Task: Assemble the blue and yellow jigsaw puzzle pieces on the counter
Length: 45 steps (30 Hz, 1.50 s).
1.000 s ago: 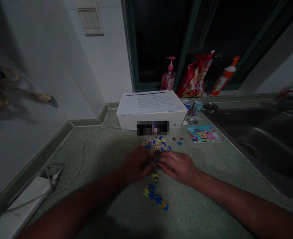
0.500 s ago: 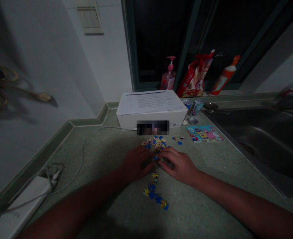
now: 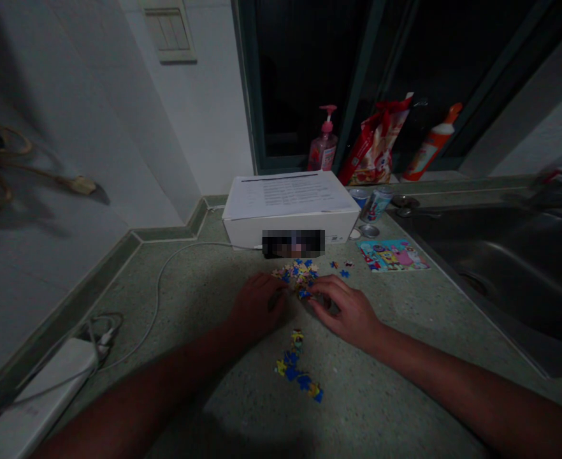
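Left hand (image 3: 259, 306) and right hand (image 3: 348, 312) at a pile of jigsaw pieces (image 3: 300, 271), centre of the frame.
The left hand's grip is apart, at the pile's left; the right hand's fingertips are at a blue piece (image 3: 304, 294), but I cannot tell whether its grip is clamped. A crooked row of pieces (image 3: 291, 373) lies lower centre on the worktop (image 3: 190, 382); 3 loose pieces (image 3: 345, 274) sit just right of the pile.
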Available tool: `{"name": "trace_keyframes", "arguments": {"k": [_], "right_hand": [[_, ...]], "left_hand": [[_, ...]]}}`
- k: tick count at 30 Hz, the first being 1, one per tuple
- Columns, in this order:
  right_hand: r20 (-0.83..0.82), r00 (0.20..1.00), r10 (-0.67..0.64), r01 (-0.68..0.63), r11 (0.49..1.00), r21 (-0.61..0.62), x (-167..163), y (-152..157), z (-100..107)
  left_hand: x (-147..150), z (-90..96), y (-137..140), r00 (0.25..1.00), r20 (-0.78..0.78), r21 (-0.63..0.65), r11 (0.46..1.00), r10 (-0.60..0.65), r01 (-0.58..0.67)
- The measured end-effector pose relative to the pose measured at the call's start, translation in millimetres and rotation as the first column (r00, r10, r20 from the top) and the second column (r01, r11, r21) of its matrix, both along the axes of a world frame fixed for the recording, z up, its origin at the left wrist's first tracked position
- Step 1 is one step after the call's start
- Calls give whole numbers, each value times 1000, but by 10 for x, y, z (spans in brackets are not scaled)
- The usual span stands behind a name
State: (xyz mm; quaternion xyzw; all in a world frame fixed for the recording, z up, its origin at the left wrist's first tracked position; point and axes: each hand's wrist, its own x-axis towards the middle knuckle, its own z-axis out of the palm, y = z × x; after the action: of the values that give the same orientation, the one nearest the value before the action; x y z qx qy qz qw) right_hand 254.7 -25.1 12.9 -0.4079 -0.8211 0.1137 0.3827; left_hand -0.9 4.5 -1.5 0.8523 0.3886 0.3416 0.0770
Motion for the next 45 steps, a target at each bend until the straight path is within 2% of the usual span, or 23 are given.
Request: {"name": "trace_keyframes", "arguments": {"k": [4, 8, 12, 20, 29, 39, 45], "right_hand": [[60, 998, 32, -29, 999, -41, -6, -7, 14], [201, 973, 110, -90, 991, -103, -15, -31, 10], [274, 954, 121, -89, 988, -127, -26, -48, 7], [290, 944, 158, -123, 983, -135, -19, -45, -4], [255, 930, 266, -220, 956, -196, -42, -98, 20], [250, 910, 332, -274, 931, -241, -58, -147, 70], [254, 896, 363, -294, 916, -273, -50, -142, 65]], "left_hand": [[-41, 3, 41, 996, -21, -15, 996, 84, -84], [-86, 1, 84, 976, -77, -51, 977, 205, -209], [-97, -48, 119, 959, -129, -8, 966, 254, -257], [-73, -54, 137, 940, -219, -9, 963, 262, -270], [-85, -41, 232, 927, -263, 44, 963, 267, -265], [-131, -28, 260, 944, -232, 62, 972, 234, -225], [-128, 29, 232, 922, -307, 23, 971, 235, -240]]}}
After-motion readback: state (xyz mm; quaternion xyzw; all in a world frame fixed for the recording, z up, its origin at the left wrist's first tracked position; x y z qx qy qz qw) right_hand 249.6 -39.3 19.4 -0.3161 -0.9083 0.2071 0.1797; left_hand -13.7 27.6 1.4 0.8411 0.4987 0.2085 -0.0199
